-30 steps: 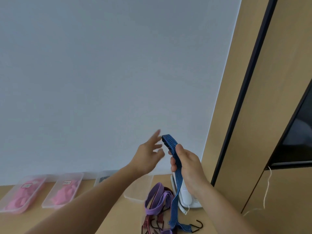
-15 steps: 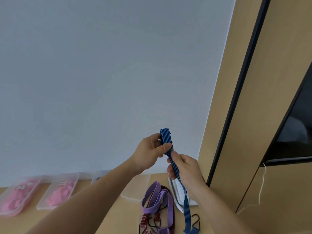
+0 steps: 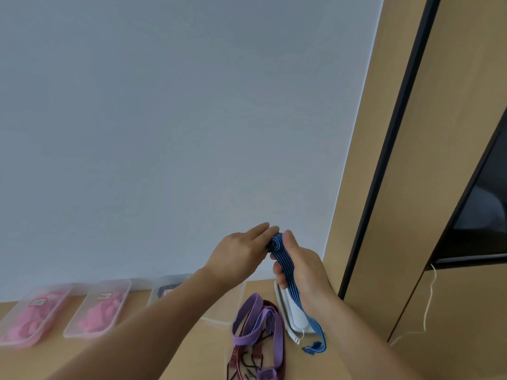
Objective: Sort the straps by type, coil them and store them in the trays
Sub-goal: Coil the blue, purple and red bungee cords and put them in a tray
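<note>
Left fingers (image 3: 261,230) over blue strap (image 3: 284,256), end hidden

No text is legible: left of the purple strap (image 3: 278,338), the small label (image 3: 40,301) on the far-left tray (image 3: 20,344) and the second label (image 3: 105,295) on the second tray (image 3: 79,335) are both too blurred.
</note>
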Demonstrator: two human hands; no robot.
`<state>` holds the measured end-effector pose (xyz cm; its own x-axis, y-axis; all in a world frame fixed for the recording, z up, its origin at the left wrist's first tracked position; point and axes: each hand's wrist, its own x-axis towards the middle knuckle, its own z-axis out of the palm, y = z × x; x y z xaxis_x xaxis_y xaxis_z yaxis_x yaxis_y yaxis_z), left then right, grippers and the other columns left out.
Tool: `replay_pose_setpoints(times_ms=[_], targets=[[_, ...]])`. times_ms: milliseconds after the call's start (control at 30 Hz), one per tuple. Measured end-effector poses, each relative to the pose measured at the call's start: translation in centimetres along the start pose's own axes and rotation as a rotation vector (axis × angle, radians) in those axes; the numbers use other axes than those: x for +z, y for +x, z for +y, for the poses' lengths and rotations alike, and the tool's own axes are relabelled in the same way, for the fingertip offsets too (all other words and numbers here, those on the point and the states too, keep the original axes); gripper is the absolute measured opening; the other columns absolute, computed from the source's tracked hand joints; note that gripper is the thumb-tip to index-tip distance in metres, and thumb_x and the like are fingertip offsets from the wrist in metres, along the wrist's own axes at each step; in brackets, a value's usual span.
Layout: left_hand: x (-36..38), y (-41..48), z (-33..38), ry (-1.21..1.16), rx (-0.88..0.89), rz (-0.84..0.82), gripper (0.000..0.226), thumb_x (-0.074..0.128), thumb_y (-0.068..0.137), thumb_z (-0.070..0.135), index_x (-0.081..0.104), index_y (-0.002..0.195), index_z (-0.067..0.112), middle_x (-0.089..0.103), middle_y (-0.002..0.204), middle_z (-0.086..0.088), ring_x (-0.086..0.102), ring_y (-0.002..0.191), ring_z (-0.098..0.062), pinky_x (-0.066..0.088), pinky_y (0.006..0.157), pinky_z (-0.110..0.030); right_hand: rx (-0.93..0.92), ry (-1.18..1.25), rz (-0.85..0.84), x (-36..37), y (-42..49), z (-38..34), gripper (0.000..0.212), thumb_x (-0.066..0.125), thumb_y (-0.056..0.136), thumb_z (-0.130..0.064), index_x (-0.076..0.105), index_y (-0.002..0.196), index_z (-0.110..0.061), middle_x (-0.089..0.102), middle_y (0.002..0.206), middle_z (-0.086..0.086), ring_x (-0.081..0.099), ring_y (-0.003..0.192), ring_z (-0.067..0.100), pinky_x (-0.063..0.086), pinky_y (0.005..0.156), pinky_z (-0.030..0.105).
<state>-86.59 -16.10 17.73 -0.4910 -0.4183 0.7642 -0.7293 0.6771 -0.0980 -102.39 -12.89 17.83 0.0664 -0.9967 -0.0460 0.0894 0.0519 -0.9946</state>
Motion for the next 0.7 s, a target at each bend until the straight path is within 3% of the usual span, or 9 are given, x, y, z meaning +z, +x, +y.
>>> replay_pose_setpoints(times_ms=[100, 167, 233, 300, 367, 467, 600, 700], targets=[[0.6, -0.2, -0.8, 0.09, 0.086, 0.01, 0.052, 0.082, 0.07, -0.003, 0.068, 0.12, 0.004, 0.07, 0.11, -0.013, 0.065, 0.057, -0.025, 0.052, 0.046, -0.029, 0.016, 0.031, -0.009, 0.2, 0.1, 0.2, 0.055, 0.054, 0.093, -0.054, 0.07, 0.092, -0.002, 0.063, 0.065, 0.007, 0.054, 0.051, 0.016, 0.045, 0.05, 0.029], [0.8, -0.5, -0.9, 0.006, -0.014, 0.0, 0.058, 0.076, 0.073, -0.008, 0.065, 0.127, 0.008, 0.066, 0.125, -0.013, 0.072, 0.079, -0.026, 0.059, 0.06, -0.033, 0.009, 0.082, -0.035, 0.1, 0.2, 0.3, 0.05, 0.056, 0.094, -0.048, 0.068, 0.097, 0.0, 0.063, 0.067, 0.007, 0.054, 0.052, 0.016, 0.045, 0.05, 0.028], [0.6, -0.2, -0.5, -0.311, -0.373, -0.047, 0.062, 0.062, 0.087, 0.0, 0.048, 0.145, 0.016, 0.056, 0.142, -0.006, 0.069, 0.103, -0.019, 0.059, 0.082, -0.033, -0.027, 0.11, -0.041, -0.1, 0.3, 0.4, 0.045, 0.058, 0.095, -0.04, 0.065, 0.102, 0.004, 0.064, 0.069, 0.007, 0.055, 0.054, 0.016, 0.046, 0.052, 0.028], [-0.2, 0.7, -0.3, -0.857, -0.843, -0.209, 0.058, 0.053, 0.096, 0.015, 0.035, 0.151, 0.016, 0.058, 0.139, -0.006, 0.067, 0.109, -0.015, 0.054, 0.095, -0.035, -0.071, 0.097, -0.036, -0.2, 0.3, 0.4, 0.037, 0.057, 0.097, -0.033, 0.064, 0.103, 0.002, 0.067, 0.072, 0.008, 0.058, 0.058, 0.017, 0.048, 0.055, 0.029], [-1.0, 1.6, -0.4, -1.303, -1.056, -0.301, 0.046, 0.045, 0.098, 0.031, 0.055, 0.136, 0.007, 0.07, 0.116, -0.011, 0.07, 0.099, -0.022, 0.052, 0.099, -0.047, -0.11, 0.035, -0.032, -0.1, 0.3, 0.4, 0.03, 0.055, 0.099, -0.029, 0.065, 0.102, -0.002, 0.069, 0.075, 0.007, 0.06, 0.06, 0.017, 0.049, 0.057, 0.03], [-1.8, 1.9, 0.0, -1.393, -0.938, -0.393, 0.045, 0.053, 0.092, 0.037, 0.065, 0.111, -0.003, 0.07, 0.094, -0.013, 0.067, 0.08, -0.022, 0.052, 0.094, -0.047, -0.137, -0.042, -0.024, 0.1, 0.2, 0.4, 0.025, 0.055, 0.099, -0.027, 0.067, 0.098, -0.006, 0.07, 0.073, 0.006, 0.061, 0.057, 0.016, 0.051, 0.054, 0.029], [-1.6, 1.7, 0.0, -1.344, -0.948, -0.29, 0.039, 0.066, 0.087, 0.024, 0.057, 0.122, 0.009, 0.074, 0.109, -0.01, 0.07, 0.098, -0.03, 0.052, 0.096, -0.046, -0.103, -0.103, 0.04, 0.0, 0.2, 0.4, 0.033, 0.059, 0.096, -0.033, 0.067, 0.088, -0.002, 0.07, 0.065, 0.008, 0.06, 0.051, 0.019, 0.049, 0.049, 0.03], [-1.3, 1.9, 0.0, -1.175, -0.875, -0.231, 0.036, 0.065, 0.093, 0.014, 0.053, 0.127, 0.016, 0.075, 0.107, -0.005, 0.069, 0.098, -0.025, 0.054, 0.09, -0.04, -0.072, -0.156, 0.067, -0.2, 0.3, 0.5, 0.037, 0.062, 0.095, -0.036, 0.068, 0.083, -0.002, 0.069, 0.061, 0.01, 0.059, 0.048, 0.02, 0.047, 0.047, 0.03]])
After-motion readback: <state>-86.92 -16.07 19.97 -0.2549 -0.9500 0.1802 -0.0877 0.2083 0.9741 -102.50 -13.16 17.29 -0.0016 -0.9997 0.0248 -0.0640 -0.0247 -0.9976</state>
